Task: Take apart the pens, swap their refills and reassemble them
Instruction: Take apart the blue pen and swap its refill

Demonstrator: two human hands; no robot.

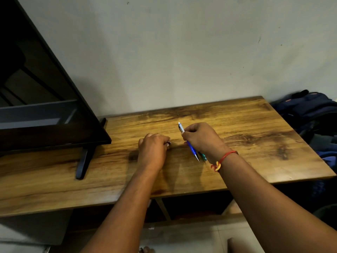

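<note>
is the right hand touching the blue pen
Touching. The head view shows the right hand gripping the blue pen, fingers curled round its barrel.

Pens [193, 151] above table [246, 125], right of television [45, 106]

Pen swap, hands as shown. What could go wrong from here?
1. The right hand grips the blue pen and, it seems, the green pen together; working on one could let the other slip out.
2. The left hand curls round a small metal-tipped part, mostly hidden; if dropped, it may roll off the near edge of the table.
</note>
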